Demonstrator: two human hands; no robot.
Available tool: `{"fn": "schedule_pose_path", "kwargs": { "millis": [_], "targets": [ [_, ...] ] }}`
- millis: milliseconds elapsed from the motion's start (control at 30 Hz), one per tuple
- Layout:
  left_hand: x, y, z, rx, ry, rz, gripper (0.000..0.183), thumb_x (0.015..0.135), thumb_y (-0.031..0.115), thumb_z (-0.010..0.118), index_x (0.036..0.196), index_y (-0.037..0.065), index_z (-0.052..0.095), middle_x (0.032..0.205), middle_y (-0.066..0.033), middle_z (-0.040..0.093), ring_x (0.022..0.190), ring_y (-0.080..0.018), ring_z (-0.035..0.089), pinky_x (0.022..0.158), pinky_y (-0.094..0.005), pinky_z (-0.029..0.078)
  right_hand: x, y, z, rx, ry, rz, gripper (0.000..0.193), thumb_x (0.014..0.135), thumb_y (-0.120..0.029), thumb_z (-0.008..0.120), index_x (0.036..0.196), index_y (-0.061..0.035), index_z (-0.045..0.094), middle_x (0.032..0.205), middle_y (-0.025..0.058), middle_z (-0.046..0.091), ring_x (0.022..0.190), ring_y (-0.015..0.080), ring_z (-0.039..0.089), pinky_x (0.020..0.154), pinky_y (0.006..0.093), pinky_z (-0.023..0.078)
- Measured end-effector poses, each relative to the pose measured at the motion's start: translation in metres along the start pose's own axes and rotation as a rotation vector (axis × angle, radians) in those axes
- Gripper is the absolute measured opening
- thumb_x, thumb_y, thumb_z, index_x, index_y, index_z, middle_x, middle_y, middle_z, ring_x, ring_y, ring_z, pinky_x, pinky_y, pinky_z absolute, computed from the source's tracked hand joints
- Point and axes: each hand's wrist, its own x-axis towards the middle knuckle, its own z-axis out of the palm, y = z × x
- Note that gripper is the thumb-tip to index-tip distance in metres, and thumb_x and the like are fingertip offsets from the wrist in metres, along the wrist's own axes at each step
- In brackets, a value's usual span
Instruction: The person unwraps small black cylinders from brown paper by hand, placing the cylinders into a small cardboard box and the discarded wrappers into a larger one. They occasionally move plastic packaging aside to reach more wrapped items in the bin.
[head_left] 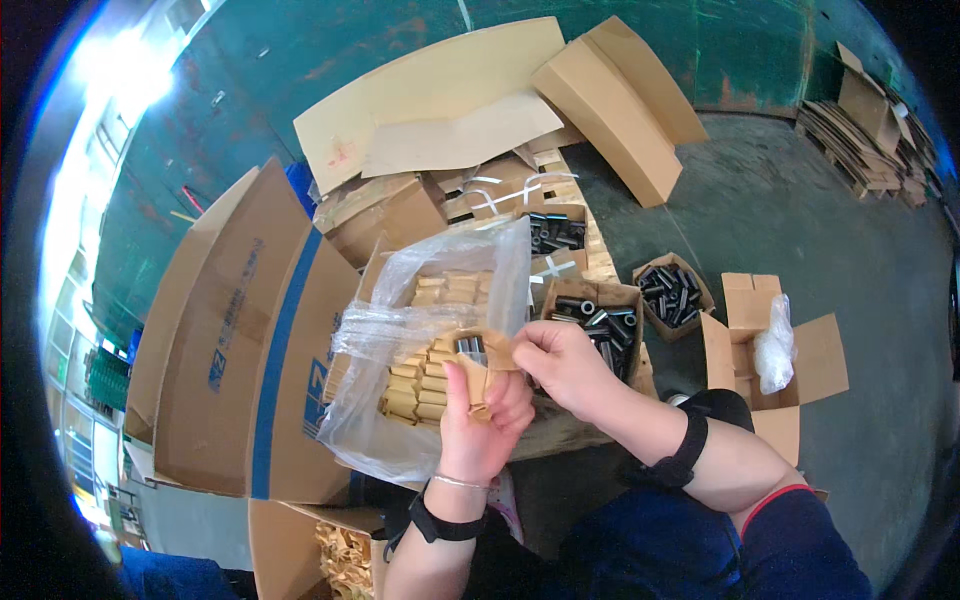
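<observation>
1. And we open wide on the green floor (820,230), where a big flattened cardboard carton (240,340) with a blue stripe leans at the left and more flattened sheets lie along the far edge.
2. In the centre stands a box lined with a clear plastic bag (420,330), and inside it tan paper-wrapped packets (420,385) sit stacked in neat rows.
3. Just behind the hands, an open box of dark metal sleeves (605,325); a second small box of sleeves (672,293) sits on the floor to its right, and further right an open carton with a white bag (775,350).
4. Here is the action: the left hand (480,420) is closed around a tan paper packet (480,365), thumb up its front, held just above the bag's near edge, with dark sleeve ends showing at its open top.
5. The right hand (560,360) pinches the paper flap at that packet's top right, fingers closed on it.
6. The risk, I'd judge: the top is open, so a tilt or a loosened grip could let sleeves slide out into the bag or onto the floor, and a hard tug on the flap could tear the thin paper.
</observation>
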Motion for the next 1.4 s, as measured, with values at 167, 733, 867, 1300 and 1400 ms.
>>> {"fn": "schedule_pose_path", "kwargs": {
  "millis": [167, 733, 867, 1300, 1400],
  "targets": [
    [0.002, 0.003, -0.008, -0.417, -0.336, -0.264, 0.056, 0.075, 0.066, 0.024, 0.054, 0.014, 0.03, 0.051, 0.0039, 0.021, 0.047, -0.0096, 0.02, 0.043, -0.0222, 0.016, 0.004, -0.011, -0.008, -0.052, -0.162, 0.048, 0.009, 0.076, -0.008, 0.049, 0.072, -0.0015, 0.053, 0.057, -0.0042, 0.043, 0.052, 0.0024, 0.036, 0.045, 0.0179, 0.029],
    [-0.002, 0.007, -0.009, 0.189, -0.221, -0.309, 0.059, 0.078, 0.062, 0.024, 0.059, 0.009, 0.043, 0.049, 0.0043, 0.029, 0.041, -0.0059, 0.023, 0.038, -0.0191, 0.017, 0.005, -0.029, -0.032, -0.286, -0.266, -0.295, 0.016, 0.08, -0.014, 0.051, 0.075, 0.0, 0.056, 0.063, 0.0081, 0.054, 0.057, 0.0134, 0.051, 0.051, 0.0256, 0.039],
    [-0.003, 0.013, 0.001, 0.265, 0.119, -0.182, 0.055, 0.083, 0.053, 0.027, 0.073, 0.005, 0.053, 0.052, 0.0047, 0.035, 0.043, -0.0042, 0.027, 0.039, -0.0171, 0.02, 0.0, -0.03, -0.029, -0.441, -0.038, -0.392, 0.014, 0.078, -0.012, 0.052, 0.072, 0.0005, 0.055, 0.06, 0.0117, 0.052, 0.052, 0.0191, 0.05, 0.048, 0.0269, 0.038],
    [-0.015, 0.015, -0.002, 0.839, 0.189, 0.551, 0.04, 0.087, 0.024, 0.034, 0.061, 0.0, 0.053, 0.063, -0.0049, 0.052, 0.058, -0.0117, 0.046, 0.057, -0.0239, 0.036, -0.019, 0.012, 0.018, 0.085, -0.36, 0.17, 0.02, 0.081, -0.018, 0.047, 0.08, -0.0014, 0.059, 0.065, 0.0053, 0.057, 0.062, 0.009, 0.05, 0.058, 0.0259, 0.041],
    [-0.008, 0.014, -0.007, 0.786, 0.247, 0.508, 0.04, 0.088, 0.024, 0.033, 0.061, 0.001, 0.052, 0.06, -0.0035, 0.05, 0.057, -0.0104, 0.044, 0.055, -0.0243, 0.035, -0.015, 0.025, 0.016, 0.005, -0.358, 0.09, 0.021, 0.081, -0.019, 0.047, 0.082, -0.0012, 0.057, 0.066, 0.0086, 0.058, 0.062, 0.0131, 0.052, 0.059, 0.0268, 0.041]
  ]
}}
